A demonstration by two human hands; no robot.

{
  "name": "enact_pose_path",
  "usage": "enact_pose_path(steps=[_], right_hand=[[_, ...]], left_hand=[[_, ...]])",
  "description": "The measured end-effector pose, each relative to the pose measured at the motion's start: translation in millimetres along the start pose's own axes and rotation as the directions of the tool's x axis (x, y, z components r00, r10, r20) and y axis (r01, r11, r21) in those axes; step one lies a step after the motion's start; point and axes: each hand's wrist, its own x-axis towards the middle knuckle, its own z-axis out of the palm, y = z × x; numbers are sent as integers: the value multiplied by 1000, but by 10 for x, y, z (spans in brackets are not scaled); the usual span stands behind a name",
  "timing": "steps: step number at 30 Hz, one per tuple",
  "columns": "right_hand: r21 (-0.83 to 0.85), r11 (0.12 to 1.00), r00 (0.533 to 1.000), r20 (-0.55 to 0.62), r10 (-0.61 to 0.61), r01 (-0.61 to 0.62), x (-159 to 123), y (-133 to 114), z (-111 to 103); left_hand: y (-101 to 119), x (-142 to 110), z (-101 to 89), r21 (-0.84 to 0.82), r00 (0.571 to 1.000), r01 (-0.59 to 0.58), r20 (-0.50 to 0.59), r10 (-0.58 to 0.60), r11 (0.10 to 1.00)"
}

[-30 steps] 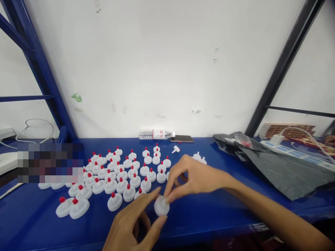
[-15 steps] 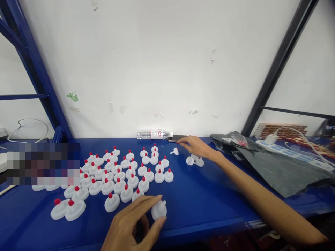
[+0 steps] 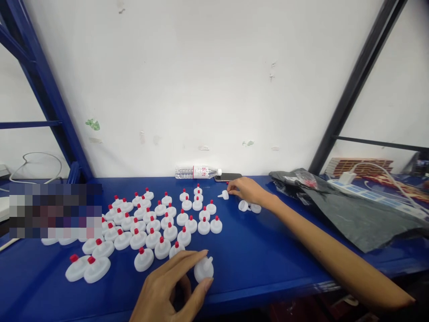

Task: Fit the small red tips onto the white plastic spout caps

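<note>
Between the thumb and forefinger of my left hand (image 3: pixel 167 284) is a white plastic nozzle cap (image 3: pixel 203 271), its bare spout pointing up and no red tip on it. My right hand (image 3: pixel 250 191) reaches to the back of the table, fingertips drawn together and pointing down. What they pinch, if anything, is hidden; a speck of red shows just behind them. Right beside those fingertips a white nozzle cap (image 3: pixel 225 195) lies on its side. Several white caps with red tips (image 3: pixel 161 248) stand upright to the left.
Loose white caps (image 3: pixel 243 205) lie under my right wrist. A clear bottle (image 3: pixel 184 172) and a phone (image 3: pixel 231 177) rest along the wall. On the right are a grey plastic bag (image 3: pixel 362 223) and a power strip (image 3: pixel 378 197). Blue posts frame the left.
My right hand has come down slightly, its fingertips now at the table beside the lying nozzle cap. My left hand keeps its hold, almost unmoved.
</note>
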Motion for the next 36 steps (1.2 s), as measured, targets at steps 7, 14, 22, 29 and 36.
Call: enact_pose_path(steps=[7, 14, 22, 29, 36], right_hand=[[310, 951, 983, -182, 38, 21, -132, -279, -403], [666, 734, 950, 125, -285, 133, -396, -961, -568], [766, 632, 874, 218, -433, 122, -539, -1246, -360], [756, 638, 890, 177, -420, 150, -532, -1271, -284], [769, 621, 898, 153, -413, 154, -562, -1321, -227]], left_hand=[[38, -8, -7, -18, 998, 58, -7, -58, 998], [50, -31, -6, -25, 993, 108, -46, -110, 994], [-12, -12, 11, -38, 995, 96, 0, -96, 995], [-62, -34, 12, -52, 998, 60, 27, -59, 997], [-55, -6, 13, -51, 998, 41, 57, -39, 998]])
